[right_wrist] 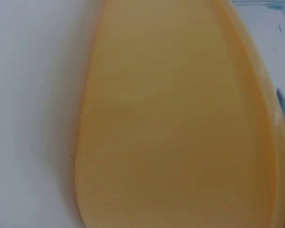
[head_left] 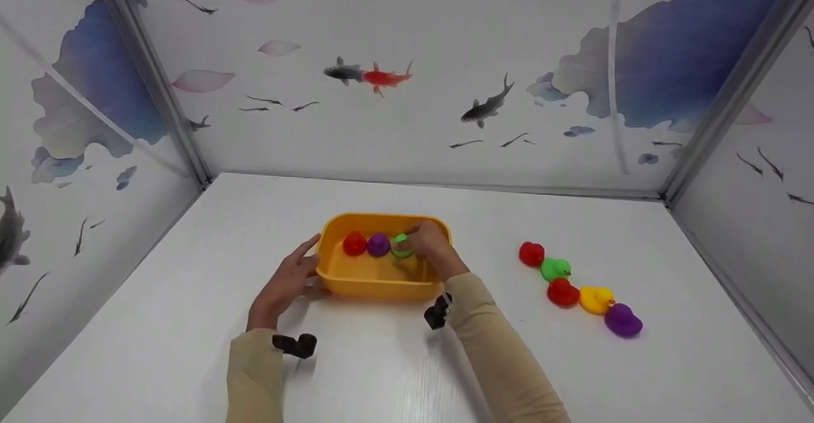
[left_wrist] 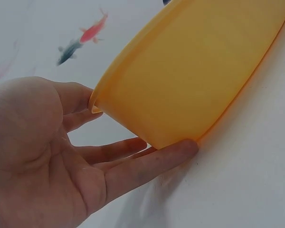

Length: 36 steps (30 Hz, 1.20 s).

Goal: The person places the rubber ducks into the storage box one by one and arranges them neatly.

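Note:
A yellow plastic basin [head_left: 381, 288] stands on the white table in front of me. At its left end my left hand [head_left: 291, 277] touches the outer wall with fingers nearly straight; in the left wrist view, the left hand [left_wrist: 52, 152] has fingertips at the rim and along the lower edge. My right hand [head_left: 434, 245] reaches over the rim and pinches a green toy duck [head_left: 402, 246] inside. Left of it in the basin sit a purple toy duck [head_left: 378, 245] and a red toy duck [head_left: 354, 243]. The basin wall [right_wrist: 171, 114] hides most of the right hand in its wrist view.
Right of the basin, several toy ducks lie in a slanting row: a red one [head_left: 531, 254], a green one [head_left: 556, 269], another red one [head_left: 563, 292], a yellow one [head_left: 595, 299] and a purple one [head_left: 623, 320]. Printed wall panels [head_left: 420, 143] enclose the table's back and sides.

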{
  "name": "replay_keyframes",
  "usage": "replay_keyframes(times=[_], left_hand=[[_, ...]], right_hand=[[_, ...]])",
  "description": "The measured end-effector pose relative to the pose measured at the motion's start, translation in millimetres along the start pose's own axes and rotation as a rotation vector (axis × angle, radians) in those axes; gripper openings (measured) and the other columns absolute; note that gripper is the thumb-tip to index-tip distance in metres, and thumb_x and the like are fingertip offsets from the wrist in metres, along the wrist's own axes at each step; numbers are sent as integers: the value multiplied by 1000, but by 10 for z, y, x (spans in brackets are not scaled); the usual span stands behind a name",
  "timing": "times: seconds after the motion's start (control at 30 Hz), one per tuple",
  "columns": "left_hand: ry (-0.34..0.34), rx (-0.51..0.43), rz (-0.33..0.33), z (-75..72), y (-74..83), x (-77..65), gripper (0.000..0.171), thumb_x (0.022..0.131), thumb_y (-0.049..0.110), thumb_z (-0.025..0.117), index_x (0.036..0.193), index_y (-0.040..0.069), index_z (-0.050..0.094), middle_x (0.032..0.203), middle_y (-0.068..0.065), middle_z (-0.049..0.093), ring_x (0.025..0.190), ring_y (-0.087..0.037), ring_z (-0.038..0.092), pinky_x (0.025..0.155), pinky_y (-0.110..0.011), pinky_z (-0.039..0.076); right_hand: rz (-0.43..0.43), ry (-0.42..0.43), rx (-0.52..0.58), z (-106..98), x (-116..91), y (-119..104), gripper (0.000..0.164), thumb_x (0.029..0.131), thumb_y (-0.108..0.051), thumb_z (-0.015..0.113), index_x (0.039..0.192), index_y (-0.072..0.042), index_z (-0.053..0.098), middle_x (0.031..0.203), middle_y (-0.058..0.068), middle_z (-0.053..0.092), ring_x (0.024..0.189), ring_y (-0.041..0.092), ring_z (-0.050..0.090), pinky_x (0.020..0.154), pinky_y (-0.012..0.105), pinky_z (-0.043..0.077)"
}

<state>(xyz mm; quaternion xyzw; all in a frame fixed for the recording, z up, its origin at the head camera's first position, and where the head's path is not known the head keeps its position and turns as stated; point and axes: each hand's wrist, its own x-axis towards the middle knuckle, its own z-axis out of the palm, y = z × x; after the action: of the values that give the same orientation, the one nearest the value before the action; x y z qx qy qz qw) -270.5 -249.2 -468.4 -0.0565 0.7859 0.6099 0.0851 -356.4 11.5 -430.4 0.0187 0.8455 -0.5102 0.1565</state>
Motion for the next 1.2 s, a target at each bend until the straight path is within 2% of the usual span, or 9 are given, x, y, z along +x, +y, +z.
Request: replay_keyframes(times=[0.1, 0.23, 0.4, 0.53, 0.7, 0.9, 1.03, 1.2], left_hand=[[-2, -8, 5, -5, 15, -1, 55, 108, 30, 40, 160, 33, 22, 150, -16, 50, 116, -27, 65, 94, -41, 60], [-6, -22, 12, -13, 36, -8, 55, 108, 27, 39, 160, 31, 22, 149, -19, 51, 115, -28, 65, 94, -43, 60], [0, -13, 6, -10, 29, -9, 56, 108, 29, 39, 161, 31, 21, 151, -18, 49, 115, -27, 65, 95, -43, 59], [9, -7, -4, 13, -2, 1, 56, 108, 30, 40, 160, 32, 23, 151, -16, 51, 113, -27, 66, 94, -41, 60], [13, -8, -10, 28, -32, 12, 55, 107, 30, 42, 160, 33, 24, 149, -15, 52, 114, -27, 65, 94, -40, 60], [2, -10, -1, 5, -16, -1, 54, 108, 30, 40, 160, 34, 23, 151, -16, 50, 116, -29, 64, 94, -42, 59], [-10, -31, 12, -11, -10, 3, 55, 108, 30, 41, 160, 33, 23, 150, -17, 50, 113, -27, 65, 93, -42, 60], [-19, -50, 26, -14, -10, 3, 55, 108, 30, 41, 160, 32, 23, 149, -18, 51, 112, -26, 66, 92, -41, 61]], right_hand=[[-35, -13, -62, -104, -28, -51, 48, 88, -16, 76, 132, -2, 62, 140, 13, 59, 129, 31, 54, 116, 44, 44], [-119, -35, -142, -292, -96, -101, 43, 90, -16, 75, 129, -3, 65, 140, 15, 60, 127, 30, 58, 112, 43, 48], [-178, -70, -217, -562, -219, -67, 40, 92, -20, 73, 130, -9, 66, 140, 14, 60, 126, 30, 58, 111, 42, 49], [-204, -80, -219, -807, -340, 49, 39, 93, -19, 72, 131, -11, 66, 141, 14, 59, 126, 30, 56, 110, 42, 50], [-242, -50, -223, -1134, -509, 193, 38, 93, -23, 72, 130, -14, 66, 139, 12, 61, 128, 31, 56, 110, 46, 49], [-229, 7, -226, -1530, -687, 398, 41, 95, -29, 69, 134, -17, 61, 141, 12, 59, 130, 33, 56, 110, 49, 49], [-223, 41, -220, -1791, -733, 562, 44, 97, -30, 65, 137, -14, 58, 142, 16, 57, 130, 35, 55, 109, 48, 50], [-251, 60, -205, -2052, -728, 766, 49, 98, -37, 64, 138, -11, 57, 141, 17, 58, 130, 36, 55, 115, 55, 43]])
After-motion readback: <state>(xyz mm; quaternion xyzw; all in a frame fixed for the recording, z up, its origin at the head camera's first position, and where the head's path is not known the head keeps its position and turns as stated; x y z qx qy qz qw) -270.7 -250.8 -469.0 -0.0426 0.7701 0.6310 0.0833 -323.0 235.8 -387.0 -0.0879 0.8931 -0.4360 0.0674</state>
